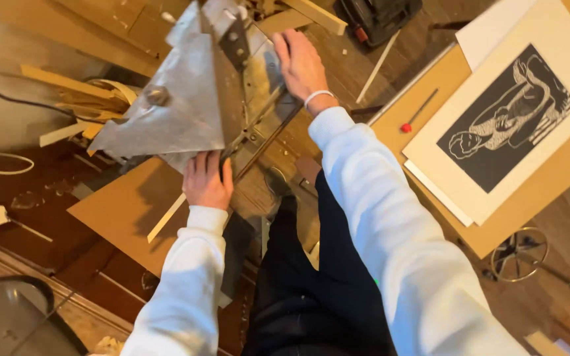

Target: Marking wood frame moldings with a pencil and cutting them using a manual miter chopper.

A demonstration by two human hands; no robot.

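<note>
A grey metal cutting machine (179,99) with triangular plates stands below me. My left hand (207,179) rests at its near corner, fingers curled over the plate's edge beside a thin pale wood strip (166,217). My right hand (301,66) lies flat on the machine's far right side, fingers spread over the metal. Both arms wear white sleeves, and a white band circles the right wrist. A dark-trousered leg (298,277) reaches toward the machine's base.
Wood offcuts (74,99) lie piled at the left. A brown board (120,211) sits under the machine. At right, a black-and-white figure print (506,118) on white mat rests on cardboard, with a red-tipped tool (417,112). A dark power tool (377,16) lies beyond.
</note>
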